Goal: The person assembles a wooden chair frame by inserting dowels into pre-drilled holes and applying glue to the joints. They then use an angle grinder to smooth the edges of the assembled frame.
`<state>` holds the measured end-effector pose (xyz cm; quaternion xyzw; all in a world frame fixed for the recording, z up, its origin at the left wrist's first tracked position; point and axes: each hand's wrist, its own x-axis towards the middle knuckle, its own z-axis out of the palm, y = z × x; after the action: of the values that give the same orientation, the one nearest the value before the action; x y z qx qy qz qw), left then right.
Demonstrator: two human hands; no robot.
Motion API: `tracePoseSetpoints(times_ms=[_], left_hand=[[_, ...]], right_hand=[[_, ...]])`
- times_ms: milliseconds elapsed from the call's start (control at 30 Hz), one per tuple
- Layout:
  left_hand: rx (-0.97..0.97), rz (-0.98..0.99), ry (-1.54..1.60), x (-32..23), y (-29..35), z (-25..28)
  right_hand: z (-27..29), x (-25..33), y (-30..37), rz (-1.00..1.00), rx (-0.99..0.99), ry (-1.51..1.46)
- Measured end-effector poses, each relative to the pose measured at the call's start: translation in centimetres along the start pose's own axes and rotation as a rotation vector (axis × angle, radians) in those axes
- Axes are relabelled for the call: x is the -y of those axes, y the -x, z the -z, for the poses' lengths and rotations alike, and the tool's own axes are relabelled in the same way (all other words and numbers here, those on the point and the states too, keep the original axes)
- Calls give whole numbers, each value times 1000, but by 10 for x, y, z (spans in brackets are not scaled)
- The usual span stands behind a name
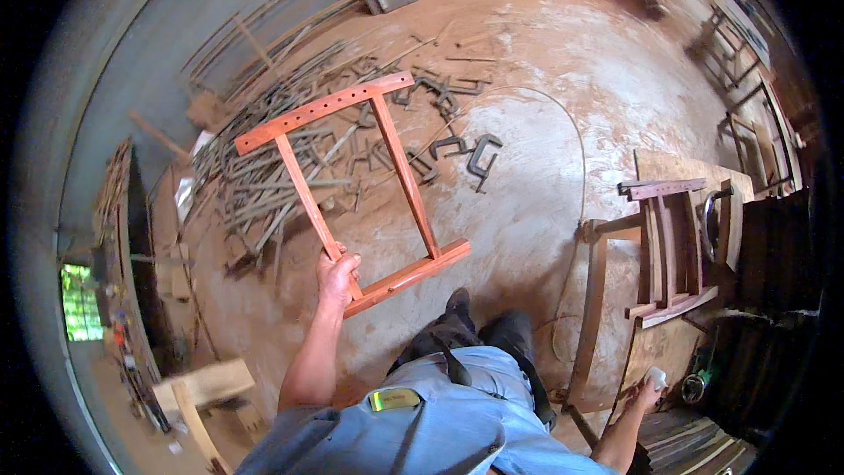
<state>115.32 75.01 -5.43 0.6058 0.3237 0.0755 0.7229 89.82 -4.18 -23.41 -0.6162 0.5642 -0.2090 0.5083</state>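
My left hand (338, 274) is wrapped round one slat of a reddish wooden frame (406, 179), close to its lower bar. Two slats join two bars, and a row of small holes runs along the far bar. The frame is lifted off the floor and tilted in front of me. At the lower right, my right hand (646, 398) is closed on a small white piece (656, 377), whose kind I cannot make out. That hand is over the wooden bench (661, 347), near a round metal item (694, 385).
Darker wooden frames (670, 246) are stacked on the bench to my right. A pile of metal bars (272, 185) and several C-clamps (483, 158) cover the floor ahead. A thin hose (583, 185) curves across the floor. Pale timber (207, 385) stands at the lower left.
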Motion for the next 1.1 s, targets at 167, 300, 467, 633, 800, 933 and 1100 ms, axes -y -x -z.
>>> tracePoseSetpoints(times_ms=[167,300,467,633,800,933,1100], left_hand=[[193,85,65,-23,-93,-100],[193,153,70,-39,-158,-187],[144,46,-186,-55,-182,-250],[388,0,-319,-90,-208,-262],[517,-44,-493,-112,-199,-351],[644,-12,-478,-145,-261,-380],[754,-9,-493,-132,-361,-493]], right_hand=[[25,-26,4,-1,-232,-47],[-12,5,55,-220,-388,-318],[-12,102,71,14,-477,154],[-13,96,48,-203,-617,309],[-13,80,28,-207,-745,457],[-23,68,44,-157,-650,253],[-27,63,114,-333,-640,1029]])
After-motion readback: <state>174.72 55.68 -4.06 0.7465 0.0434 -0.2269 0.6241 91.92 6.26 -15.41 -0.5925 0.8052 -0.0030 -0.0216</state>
